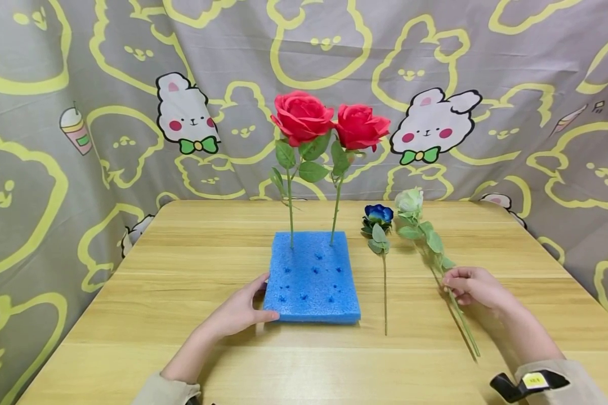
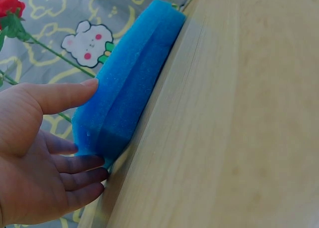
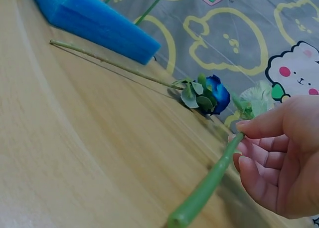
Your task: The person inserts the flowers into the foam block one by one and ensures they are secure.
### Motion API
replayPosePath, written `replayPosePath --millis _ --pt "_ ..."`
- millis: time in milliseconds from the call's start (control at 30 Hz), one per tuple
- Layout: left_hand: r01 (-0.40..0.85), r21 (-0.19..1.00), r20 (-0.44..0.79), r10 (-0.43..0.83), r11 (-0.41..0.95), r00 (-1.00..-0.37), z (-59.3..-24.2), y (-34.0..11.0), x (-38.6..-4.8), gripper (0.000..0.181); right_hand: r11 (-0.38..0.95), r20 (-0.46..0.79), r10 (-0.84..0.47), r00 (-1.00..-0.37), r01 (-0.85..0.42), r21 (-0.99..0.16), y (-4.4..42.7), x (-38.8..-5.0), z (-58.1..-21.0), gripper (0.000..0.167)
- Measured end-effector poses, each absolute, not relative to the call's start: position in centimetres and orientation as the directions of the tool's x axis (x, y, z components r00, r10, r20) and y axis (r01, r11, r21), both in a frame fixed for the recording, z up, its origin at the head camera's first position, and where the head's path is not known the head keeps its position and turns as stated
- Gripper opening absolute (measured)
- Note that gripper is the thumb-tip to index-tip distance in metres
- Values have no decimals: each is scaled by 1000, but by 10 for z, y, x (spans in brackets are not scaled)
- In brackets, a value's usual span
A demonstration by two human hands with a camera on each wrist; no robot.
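Observation:
A blue foam block (image 1: 311, 281), dotted with holes, lies on the table with two red roses (image 1: 303, 118) (image 1: 362, 127) standing upright in its back part. My left hand (image 1: 240, 306) rests at the block's left front corner; in the left wrist view its thumb (image 2: 75, 96) touches the foam and its fingers (image 2: 82, 178) extend along the side, fairly straight. My right hand (image 1: 476, 287) pinches the green stem (image 3: 212, 180) of a white rose (image 1: 410, 201) between thumb and fingers. Between block and white rose lies a blue rose (image 1: 379, 215), its bloom toward the back.
The wooden table (image 1: 147, 292) reaches back to a grey curtain (image 1: 243, 45) with yellow outlines and cartoon rabbits. The red roses rise well above the block, in front of the curtain. The blue rose's thin stem (image 1: 385, 298) runs toward the front of the table.

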State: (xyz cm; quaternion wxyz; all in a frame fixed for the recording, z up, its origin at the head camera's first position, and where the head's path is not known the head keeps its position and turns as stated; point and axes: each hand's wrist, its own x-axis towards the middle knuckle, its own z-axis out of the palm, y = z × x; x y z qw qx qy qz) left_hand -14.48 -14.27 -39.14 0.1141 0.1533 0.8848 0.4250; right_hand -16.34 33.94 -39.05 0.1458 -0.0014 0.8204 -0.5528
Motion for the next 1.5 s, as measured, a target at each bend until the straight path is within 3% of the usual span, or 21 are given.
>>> replayPosePath --millis 233,533,900,1500 --pt "176 781 -73 367 599 -927 -393 -143 -145 92 342 -176 -162 -971 112 -933 341 -161 -386 16" --pt "182 775 -67 366 605 -928 -393 -143 -146 92 139 -137 -213 -967 109 -984 338 -162 -382 7" --pt "181 778 -67 366 602 -928 -393 -143 -146 92 -62 -49 -154 -987 59 -996 330 -164 -376 12" --pt "184 776 -70 371 603 -926 -394 -143 -146 92 67 145 -59 -988 -149 -987 309 -162 -361 9"
